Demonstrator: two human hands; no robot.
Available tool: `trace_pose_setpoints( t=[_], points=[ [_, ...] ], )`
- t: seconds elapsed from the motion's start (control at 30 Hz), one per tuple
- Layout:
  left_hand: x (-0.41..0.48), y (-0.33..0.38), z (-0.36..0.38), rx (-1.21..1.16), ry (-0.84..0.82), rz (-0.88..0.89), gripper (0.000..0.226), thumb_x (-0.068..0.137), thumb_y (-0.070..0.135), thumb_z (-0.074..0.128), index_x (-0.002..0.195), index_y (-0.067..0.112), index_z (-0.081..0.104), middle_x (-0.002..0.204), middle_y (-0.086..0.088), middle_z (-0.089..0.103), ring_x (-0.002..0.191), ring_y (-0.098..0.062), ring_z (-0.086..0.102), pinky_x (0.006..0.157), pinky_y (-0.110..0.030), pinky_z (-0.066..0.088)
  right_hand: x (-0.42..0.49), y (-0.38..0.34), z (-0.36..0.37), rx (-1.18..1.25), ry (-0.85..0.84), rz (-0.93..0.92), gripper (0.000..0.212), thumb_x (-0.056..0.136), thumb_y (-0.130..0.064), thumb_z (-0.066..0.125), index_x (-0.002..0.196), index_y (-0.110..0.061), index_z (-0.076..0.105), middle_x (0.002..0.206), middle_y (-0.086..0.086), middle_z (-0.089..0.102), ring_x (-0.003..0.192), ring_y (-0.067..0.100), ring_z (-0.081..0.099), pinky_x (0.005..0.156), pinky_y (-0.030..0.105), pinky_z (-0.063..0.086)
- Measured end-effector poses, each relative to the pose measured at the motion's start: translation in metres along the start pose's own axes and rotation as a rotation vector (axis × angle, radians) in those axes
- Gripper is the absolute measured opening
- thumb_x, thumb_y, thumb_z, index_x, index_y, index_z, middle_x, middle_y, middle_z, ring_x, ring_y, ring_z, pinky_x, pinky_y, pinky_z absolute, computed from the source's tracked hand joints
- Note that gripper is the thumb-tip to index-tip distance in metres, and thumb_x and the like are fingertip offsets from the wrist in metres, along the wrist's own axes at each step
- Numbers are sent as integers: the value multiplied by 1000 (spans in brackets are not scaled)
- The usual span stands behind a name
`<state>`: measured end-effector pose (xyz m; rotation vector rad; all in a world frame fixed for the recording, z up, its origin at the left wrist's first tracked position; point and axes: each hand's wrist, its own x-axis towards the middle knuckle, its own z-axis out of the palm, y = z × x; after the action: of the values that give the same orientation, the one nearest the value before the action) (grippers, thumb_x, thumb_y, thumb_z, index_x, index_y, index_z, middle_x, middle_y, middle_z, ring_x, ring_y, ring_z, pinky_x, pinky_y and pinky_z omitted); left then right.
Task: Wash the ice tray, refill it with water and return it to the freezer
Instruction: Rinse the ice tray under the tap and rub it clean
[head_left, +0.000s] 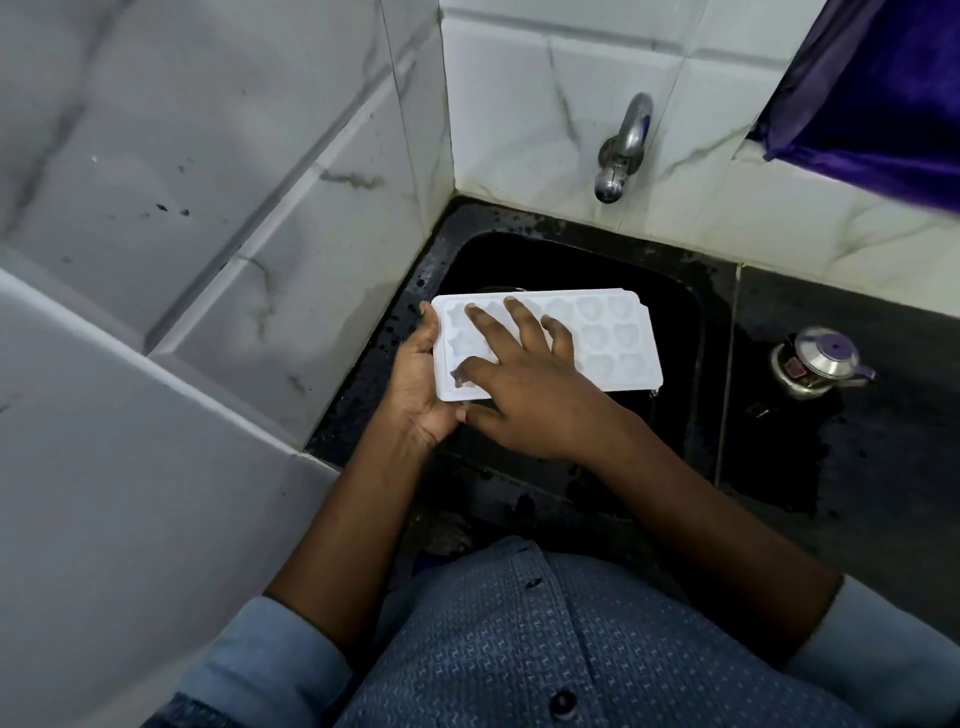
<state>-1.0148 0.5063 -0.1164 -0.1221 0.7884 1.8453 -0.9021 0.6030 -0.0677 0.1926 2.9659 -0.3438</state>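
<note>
Both of my hands are on the white ice tray (618, 338), which I hold face up over the black sink (696, 332), its long side running left to right. My left hand (421, 387) grasps the tray's left short end: the palm cups that edge, the thumb lies along the rim toward the far corner, and the other fingers are hidden underneath. My right hand (530, 397) lies flat on top, released, with its fingers (522, 322) spread across the moulds on the left and middle of the tray and the thumb tucked at the near edge beside my left palm. Star-shaped cavities show at the left end between my fingers, and heart-shaped ones fill the uncovered right end. Whether any of them hold water I cannot tell. The tray sits roughly level, clear of the basin's walls, and its right end hangs over the dark middle of the sink.

A steel tap (623, 145) juts from the white marbled wall tiles (524, 104) behind the sink, well above and beyond the tray. To the right, on the wet black counter (883, 467), stands a small steel pot (815, 364) with a lid and a purple knob. A purple cloth (883, 93) hangs at the upper right corner. Grey-white tiles (208, 182) cover the side wall on my left. My blue patterned shirt (519, 654) fills the bottom of the view, and both sleeves are pushed up past the forearms.
</note>
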Motion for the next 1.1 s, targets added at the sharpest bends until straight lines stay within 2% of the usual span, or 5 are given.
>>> trace_pose_setpoints(
  t=[0.6, 0.7, 0.87, 1.0, 1.1],
  points=[
    [2, 4, -6, 25, 46, 37, 76, 109, 62, 34, 118, 2, 79, 124, -23, 73, 109, -36, 75, 93, -52, 62, -3, 15, 5, 230, 134, -47, 46, 94, -60, 58, 135, -38, 59, 174, -5, 10, 160, 28, -4, 122, 50, -2],
    [2, 8, -8, 45, 70, 87, 77, 110, 61, 28, 111, 4, 81, 118, -20, 77, 104, -34, 76, 84, -48, 65, -10, 42, -2, 328, 256, 122, 63, 90, -65, 50, 149, -42, 46, 173, -8, 15, 159, 25, 6, 121, 48, 5],
    [8, 14, -9, 74, 105, 107, 69, 109, 62, 34, 139, 7, 62, 135, -20, 70, 116, -37, 72, 88, -52, 63, -11, 96, -5, 511, 458, 509, 92, 96, -53, 64, 166, -35, 6, 174, 4, 10, 156, 31, 20, 119, 56, 21],
    [16, 17, -4, 110, 94, 112, 70, 110, 61, 33, 143, 6, 59, 136, -20, 69, 118, -37, 71, 87, -53, 63, -5, 129, -8, 916, 411, 731, 75, 99, -53, 61, 161, -20, 34, 160, 6, 45, 139, 22, 50, 112, 39, 42],
    [23, 17, -3, 135, 89, 106, 71, 109, 62, 34, 148, 7, 56, 142, -21, 65, 126, -38, 67, 90, -53, 61, -1, 144, -5, 1041, 366, 721, 42, 101, -46, 60, 125, -12, 68, 125, 8, 72, 102, 19, 70, 90, 39, 54]
  ],
)
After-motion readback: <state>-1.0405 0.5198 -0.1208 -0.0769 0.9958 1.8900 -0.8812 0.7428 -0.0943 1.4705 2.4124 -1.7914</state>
